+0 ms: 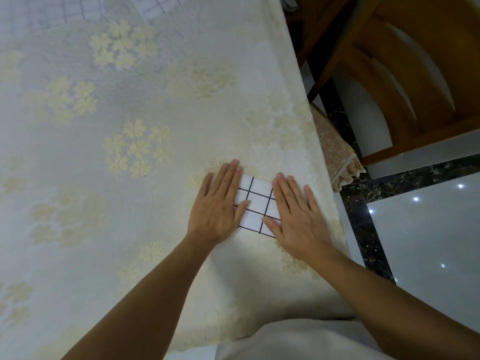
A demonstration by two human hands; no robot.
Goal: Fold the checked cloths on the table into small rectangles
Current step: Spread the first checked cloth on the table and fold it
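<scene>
A white cloth with black check lines lies folded into a small rectangle near the table's right edge. My left hand presses flat on its left side, fingers straight, thumb across the cloth. My right hand lies flat on its right side, thumb resting on the lower squares. More checked cloths lie unfolded at the far edge of the table, partly cut off by the frame.
The table wears a cream tablecloth with pale flower patterns. Its right edge runs diagonally down past my right hand. A wooden chair with a patterned seat cushion stands beside the table on a glossy tiled floor.
</scene>
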